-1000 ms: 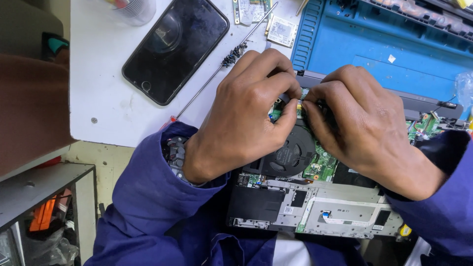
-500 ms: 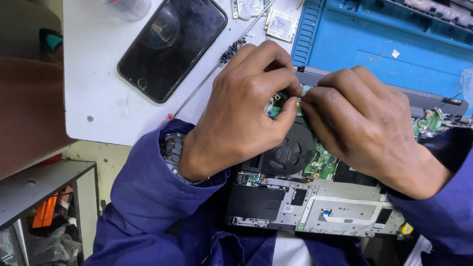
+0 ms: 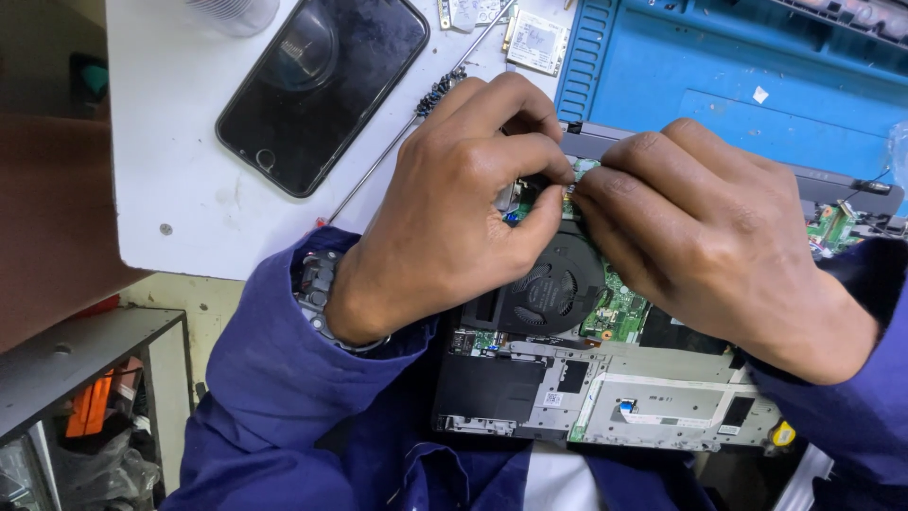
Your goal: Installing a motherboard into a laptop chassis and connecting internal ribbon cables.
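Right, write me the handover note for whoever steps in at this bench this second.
Left hand: fingertips pinched on a small part at the green circuit board, just above the black fan; what it grips is hidden.
Right hand: fingertips meet the left's at the same spot.
Opened laptop lies on the lap, its inner parts exposed.
Phone and thin screwdriver lie on the white table; blue mat beyond.
Done: the laptop's cover is off. Left: whatever the fingers are working, still in hand.

My sleeves are dark blue, the circuit board green, its fan black, the phone glossy black, the surface white, the mat bright blue.
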